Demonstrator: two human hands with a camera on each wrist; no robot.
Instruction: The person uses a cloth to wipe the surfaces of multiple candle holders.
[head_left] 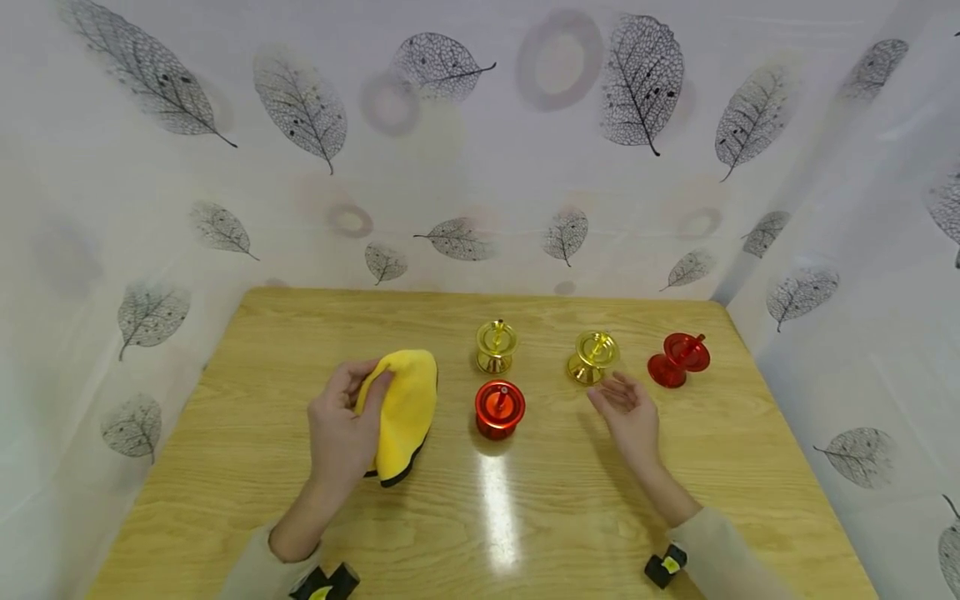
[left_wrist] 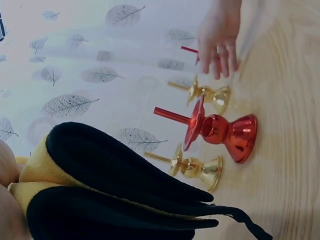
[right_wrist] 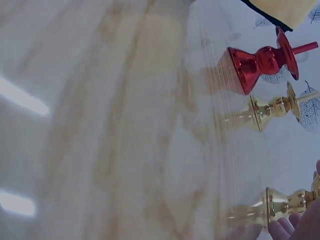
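My left hand (head_left: 341,425) pinches a yellow cloth (head_left: 411,408) with black edging between thumb and fingers, holding it above the table. In the left wrist view the cloth's folded black side (left_wrist: 110,165) faces the camera. At the right, my right hand (head_left: 628,417) has its fingers loosely bent beside a gold candlestick (head_left: 595,354). The right wrist view shows fingertips (right_wrist: 282,227) by that candlestick's base; whether they touch it I cannot tell. A red candlestick (head_left: 498,412) stands between the hands, with another gold candlestick (head_left: 496,346) behind it.
Farther right, a second red candlestick (head_left: 677,360) stands on the wooden table (head_left: 420,542). Each candlestick has an upright post. A white leaf-patterned curtain (head_left: 465,167) surrounds the table's back and sides.
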